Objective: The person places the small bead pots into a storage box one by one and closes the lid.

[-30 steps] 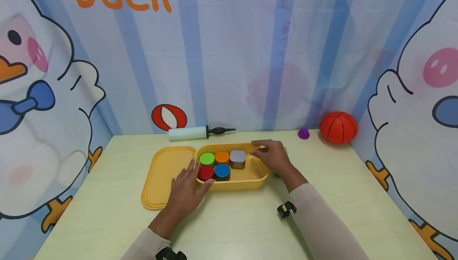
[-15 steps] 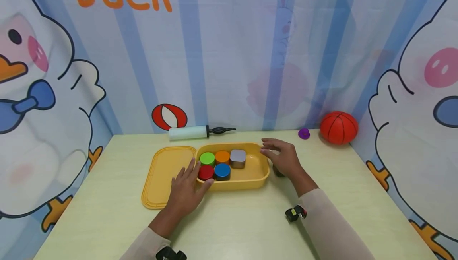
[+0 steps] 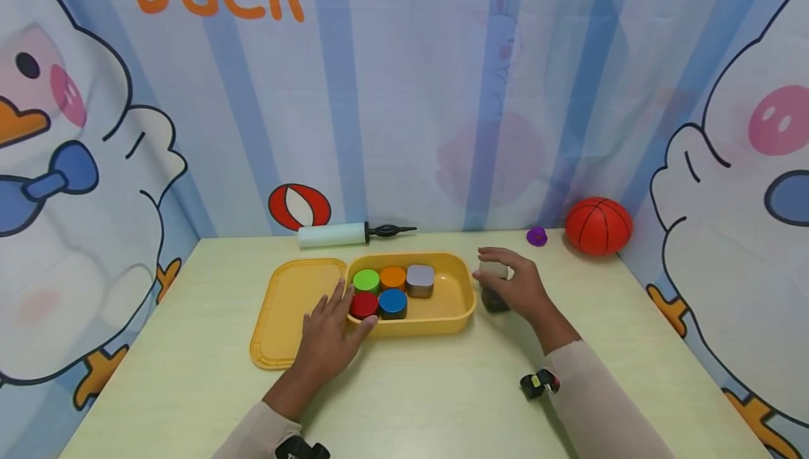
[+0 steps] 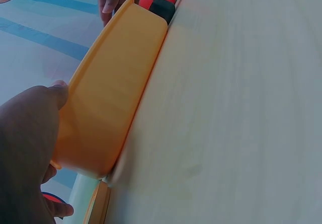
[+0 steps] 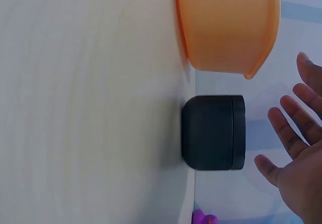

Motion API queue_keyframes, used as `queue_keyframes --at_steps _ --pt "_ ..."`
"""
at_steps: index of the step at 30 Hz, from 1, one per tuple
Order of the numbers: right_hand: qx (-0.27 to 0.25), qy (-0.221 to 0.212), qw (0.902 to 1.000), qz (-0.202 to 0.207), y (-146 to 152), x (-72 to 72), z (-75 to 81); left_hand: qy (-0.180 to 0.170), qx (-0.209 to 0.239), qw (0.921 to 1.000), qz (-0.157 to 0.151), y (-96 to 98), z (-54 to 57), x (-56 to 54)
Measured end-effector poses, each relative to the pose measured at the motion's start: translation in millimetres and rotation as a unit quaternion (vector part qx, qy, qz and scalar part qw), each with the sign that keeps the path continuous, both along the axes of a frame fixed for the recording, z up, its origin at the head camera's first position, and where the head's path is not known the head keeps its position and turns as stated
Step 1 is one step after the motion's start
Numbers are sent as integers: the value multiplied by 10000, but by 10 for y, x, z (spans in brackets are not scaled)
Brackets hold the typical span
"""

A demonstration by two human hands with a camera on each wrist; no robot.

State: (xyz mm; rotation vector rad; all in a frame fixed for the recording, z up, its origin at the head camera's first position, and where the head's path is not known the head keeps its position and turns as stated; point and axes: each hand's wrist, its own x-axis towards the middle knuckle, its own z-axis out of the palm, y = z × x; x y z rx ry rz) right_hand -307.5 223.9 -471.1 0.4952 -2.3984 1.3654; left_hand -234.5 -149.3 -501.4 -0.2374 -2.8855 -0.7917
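A yellow tray-like box [image 3: 451, 297] holds several small pieces: green [image 3: 366, 281], orange [image 3: 393, 278], red [image 3: 364, 304] and blue [image 3: 393, 302] round-topped ones, plus a grey square-topped one [image 3: 420, 279]. My left hand [image 3: 329, 336] rests on the box's left end, fingers straight and spread, thumb by the front rim. Right of the box stands a small black rounded box [image 5: 214, 132] with a seam near its top. Over it hovers my right hand [image 3: 518, 283], fingers apart and holding nothing. A pale patch [image 3: 493, 269] shows between its fingers; I cannot tell whether it is the black box's top.
A flat yellow lid [image 3: 287, 315] lies left of the box. Behind are a pale hand pump [image 3: 333, 234], a small purple toy [image 3: 536, 236] and a red ball [image 3: 598, 226]. A printed curtain [image 3: 404, 94] closes off the table's back.
My right hand has moved right, from above the box's right end to over the black box. My left hand and the pieces have stayed in place.
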Motion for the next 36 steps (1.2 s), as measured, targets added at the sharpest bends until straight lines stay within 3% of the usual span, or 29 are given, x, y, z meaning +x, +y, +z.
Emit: queue_keyframes --at_steps 10,15,29,36 --pt "-11 -358 9992 -181 220 52 -79 -45 -9 10000 9 1 -9 4" --pt "0 -496 9988 -4 331 61 -154 -77 -3 10000 7 0 -17 3" --pt "-527 -1213 9911 149 619 38 -432 5 -6 10000 -26 -2 -9 8" --pt "-788 -1565 9841 273 638 41 -468 72 -46 10000 -18 -7 -10 2"
